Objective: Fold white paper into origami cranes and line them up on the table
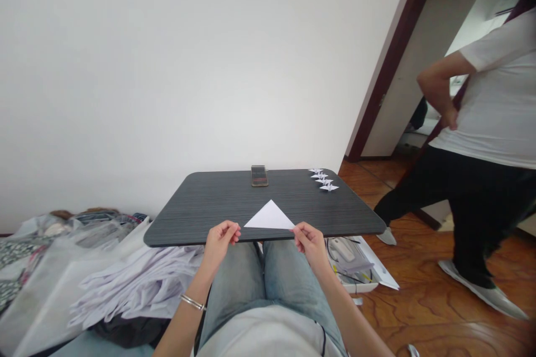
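Note:
A white sheet of paper (270,216), folded into a triangle, lies near the front edge of the dark table, its point facing away from me. My right hand (309,239) pinches the triangle's right corner between thumb and fingers. Just off the left corner is my left hand (223,234), fingers curled together, with a small gap to the paper and nothing visible in its grip. At the table's far right, several white folded paper cranes (329,187) stand in a row.
The black wood-grain table (201,201) is over my knees, against a white wall. A phone on a stand (259,176) is at its back edge. Clothes (142,279) pile up at left. A white box (355,286) sits on the floor at right, where a person (489,100) stands.

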A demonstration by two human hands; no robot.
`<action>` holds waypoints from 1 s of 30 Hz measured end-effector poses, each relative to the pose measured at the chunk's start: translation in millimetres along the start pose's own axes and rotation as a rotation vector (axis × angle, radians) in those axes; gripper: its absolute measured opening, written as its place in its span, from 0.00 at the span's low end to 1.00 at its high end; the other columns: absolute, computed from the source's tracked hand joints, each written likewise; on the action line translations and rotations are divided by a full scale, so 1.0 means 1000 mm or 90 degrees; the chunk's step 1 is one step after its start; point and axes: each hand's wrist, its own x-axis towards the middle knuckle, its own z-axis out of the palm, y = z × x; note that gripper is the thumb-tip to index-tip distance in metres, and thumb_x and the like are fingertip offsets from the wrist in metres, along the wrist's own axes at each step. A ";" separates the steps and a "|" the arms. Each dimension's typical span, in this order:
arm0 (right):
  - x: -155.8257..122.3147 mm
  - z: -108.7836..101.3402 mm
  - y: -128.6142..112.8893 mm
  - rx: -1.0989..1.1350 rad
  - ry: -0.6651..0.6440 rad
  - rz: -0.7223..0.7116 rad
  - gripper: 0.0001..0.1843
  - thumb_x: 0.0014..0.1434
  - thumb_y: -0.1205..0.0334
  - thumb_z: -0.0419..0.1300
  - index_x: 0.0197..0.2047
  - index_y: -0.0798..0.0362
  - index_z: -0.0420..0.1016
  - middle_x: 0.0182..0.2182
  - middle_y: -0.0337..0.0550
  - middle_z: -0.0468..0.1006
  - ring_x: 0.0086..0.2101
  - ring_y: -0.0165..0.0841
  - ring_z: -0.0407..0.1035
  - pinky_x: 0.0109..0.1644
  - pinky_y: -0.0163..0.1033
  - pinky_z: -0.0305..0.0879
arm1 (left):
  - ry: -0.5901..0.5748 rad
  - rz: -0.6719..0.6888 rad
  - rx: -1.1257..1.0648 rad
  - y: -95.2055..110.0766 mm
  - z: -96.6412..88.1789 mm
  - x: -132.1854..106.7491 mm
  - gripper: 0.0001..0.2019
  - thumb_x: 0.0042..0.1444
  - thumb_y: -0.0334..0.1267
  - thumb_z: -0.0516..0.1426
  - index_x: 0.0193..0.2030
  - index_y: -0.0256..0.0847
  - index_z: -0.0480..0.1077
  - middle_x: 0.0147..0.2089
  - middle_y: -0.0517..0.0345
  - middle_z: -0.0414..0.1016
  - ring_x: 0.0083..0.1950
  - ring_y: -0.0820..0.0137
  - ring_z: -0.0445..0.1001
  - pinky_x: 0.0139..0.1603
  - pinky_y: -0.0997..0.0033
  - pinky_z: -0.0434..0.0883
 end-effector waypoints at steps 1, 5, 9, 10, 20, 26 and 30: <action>0.000 0.000 0.000 0.001 0.000 0.000 0.15 0.51 0.51 0.60 0.26 0.55 0.70 0.12 0.31 0.63 0.13 0.23 0.53 0.16 0.29 0.46 | 0.009 0.001 -0.015 0.000 0.000 0.000 0.17 0.47 0.51 0.58 0.26 0.35 0.69 0.24 0.57 0.71 0.24 0.74 0.67 0.23 0.76 0.64; -0.002 0.002 -0.001 -0.003 -0.012 -0.002 0.16 0.51 0.49 0.60 0.25 0.55 0.70 0.12 0.32 0.63 0.13 0.23 0.53 0.16 0.29 0.47 | 0.003 -0.003 -0.065 0.003 0.008 0.000 0.19 0.49 0.52 0.56 0.35 0.35 0.70 0.34 0.52 0.73 0.33 0.70 0.72 0.29 0.74 0.69; -0.004 0.006 -0.001 -0.008 -0.034 0.003 0.17 0.51 0.48 0.60 0.23 0.54 0.68 0.12 0.31 0.64 0.12 0.23 0.53 0.15 0.29 0.48 | -0.076 0.018 -0.066 0.004 0.020 0.000 0.22 0.45 0.47 0.61 0.45 0.36 0.68 0.30 0.58 0.72 0.32 0.71 0.71 0.29 0.74 0.69; -0.005 0.007 -0.001 -0.007 -0.040 0.008 0.18 0.50 0.48 0.60 0.23 0.54 0.68 0.12 0.31 0.64 0.12 0.22 0.54 0.15 0.29 0.49 | -0.089 0.027 -0.063 0.004 0.022 0.000 0.23 0.45 0.45 0.61 0.47 0.36 0.68 0.28 0.59 0.71 0.30 0.72 0.70 0.28 0.75 0.68; -0.005 0.008 -0.004 0.071 -0.070 0.053 0.20 0.52 0.45 0.59 0.34 0.56 0.75 0.17 0.37 0.72 0.15 0.26 0.64 0.16 0.29 0.54 | -0.075 0.022 -0.034 0.004 0.024 -0.002 0.22 0.44 0.43 0.61 0.47 0.34 0.72 0.32 0.53 0.76 0.27 0.72 0.69 0.25 0.75 0.65; -0.006 0.008 -0.006 0.111 -0.129 0.105 0.18 0.53 0.47 0.60 0.32 0.56 0.76 0.18 0.37 0.72 0.17 0.25 0.62 0.19 0.29 0.56 | -0.088 0.031 0.005 0.004 0.025 -0.002 0.17 0.45 0.41 0.61 0.41 0.34 0.76 0.35 0.50 0.78 0.24 0.75 0.66 0.25 0.75 0.64; -0.007 0.009 -0.007 0.110 -0.156 0.110 0.17 0.52 0.48 0.61 0.29 0.56 0.75 0.17 0.35 0.70 0.17 0.24 0.60 0.19 0.28 0.54 | -0.100 0.031 0.004 0.002 0.027 -0.002 0.17 0.45 0.41 0.61 0.40 0.34 0.76 0.35 0.50 0.78 0.23 0.75 0.65 0.24 0.75 0.64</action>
